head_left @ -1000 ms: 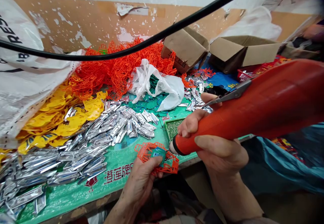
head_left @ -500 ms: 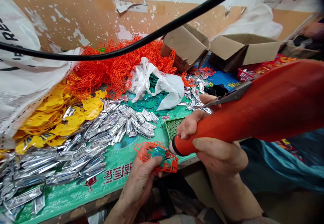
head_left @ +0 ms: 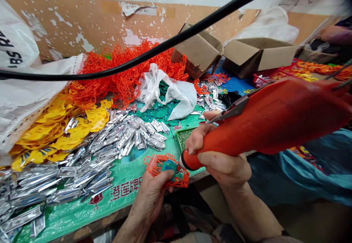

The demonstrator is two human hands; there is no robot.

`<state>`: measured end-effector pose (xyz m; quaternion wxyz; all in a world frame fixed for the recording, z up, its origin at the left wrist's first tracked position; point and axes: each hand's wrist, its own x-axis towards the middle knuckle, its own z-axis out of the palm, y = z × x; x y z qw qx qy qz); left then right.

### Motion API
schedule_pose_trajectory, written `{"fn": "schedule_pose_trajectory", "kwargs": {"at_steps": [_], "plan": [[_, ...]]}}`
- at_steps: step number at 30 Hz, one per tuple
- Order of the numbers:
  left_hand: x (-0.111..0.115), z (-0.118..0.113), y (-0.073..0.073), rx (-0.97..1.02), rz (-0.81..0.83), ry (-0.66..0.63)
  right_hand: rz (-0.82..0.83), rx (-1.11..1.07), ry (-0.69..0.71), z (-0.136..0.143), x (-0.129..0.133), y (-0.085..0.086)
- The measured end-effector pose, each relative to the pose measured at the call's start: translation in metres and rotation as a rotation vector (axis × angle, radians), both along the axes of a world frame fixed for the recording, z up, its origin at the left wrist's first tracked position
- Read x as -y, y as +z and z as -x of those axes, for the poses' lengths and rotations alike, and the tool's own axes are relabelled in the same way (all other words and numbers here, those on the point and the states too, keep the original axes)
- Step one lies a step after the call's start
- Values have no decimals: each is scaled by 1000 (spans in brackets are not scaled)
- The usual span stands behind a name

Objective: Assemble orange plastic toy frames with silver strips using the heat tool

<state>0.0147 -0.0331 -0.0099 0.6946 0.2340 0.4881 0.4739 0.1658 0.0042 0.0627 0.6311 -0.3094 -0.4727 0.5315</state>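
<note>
My left hand [head_left: 154, 188] is closed around an orange plastic frame [head_left: 157, 162], its thumb pressing a small teal plastic piece [head_left: 168, 166] that lies on the frame. My right hand [head_left: 220, 158] wraps round the red body of an electric screwdriver [head_left: 247, 125], with fingers by its grey lever. The black-ringed nose of the screwdriver points down and left at the frame, right beside the teal piece. Whether the tip touches a screw is hidden. Just behind the nose stands a green perforated tray [head_left: 181, 137], partly covered by my right hand.
Silver metallic parts [head_left: 121, 136] lie heaped at left, next to yellow pieces [head_left: 74, 136]. Behind them rise tangled orange frames [head_left: 110, 78] and a white bag [head_left: 184, 94] with teal pieces. Cardboard boxes [head_left: 258, 52] stand at back right. A black cable [head_left: 154, 54] crosses in front.
The screwdriver's rear has swung lower and its nose has shifted slightly left in the picture. My left hand still holds the frame with the teal piece; the view has shifted a little.
</note>
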Motion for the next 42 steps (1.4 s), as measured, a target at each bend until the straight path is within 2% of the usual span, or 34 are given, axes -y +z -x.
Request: {"fn": "schedule_pose_trajectory", "kwargs": {"at_steps": [5,9,14,16,19,21,23,27,30,42], "plan": [[-2,1,-1,2,16,-5,5,46,-43,1,-4,-4],[-2,3,-2,16,14,-24,-10,10,-19,1,-3,-6],[-2,7,-3,47,31,-48,-21,-62,42,-5,-2,7],[-1,9,-3,39,40,-51,-44,-78,-36,-12,-7,14],[0,9,-1,0,42,-34,-106,-29,-293,-28,-24,16],[0,8,1,-16,41,-12,-127,26,-425,-38,-38,10],[1,6,3,-29,41,1,-125,62,-478,-47,-51,0],[0,4,4,-75,29,3,-108,74,-500,-52,-65,-21],[0,4,3,-94,2,13,-89,74,-495,-50,-67,-30],[-1,5,1,-116,44,-16,-75,106,-496,-48,-70,-38]]}}
